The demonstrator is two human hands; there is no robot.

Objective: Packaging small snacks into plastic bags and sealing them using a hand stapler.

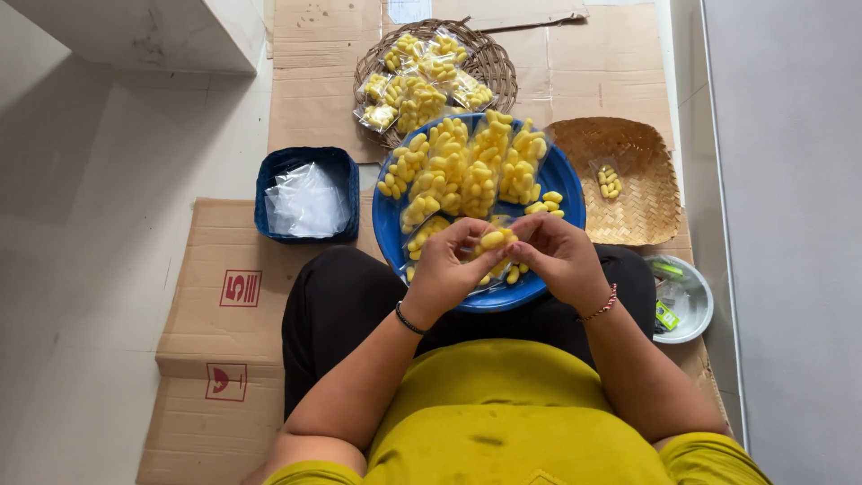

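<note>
Pinching a small clear bag (496,244) of yellow snacks between your left hand (446,268) and right hand (558,256), you hold it closed-fingered above the blue plate (566,180) on your lap.

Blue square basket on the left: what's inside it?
The blue basket holds a heap of clear plastic bags. They cover the bottom, so anything beneath them cannot be seen.

Single view only, camera on my head, looking steeply down over my chest and lap. Close range on my hands at centre. Floor with cardboard (224,296) runs toward 12 o'clock. No second view.
</note>
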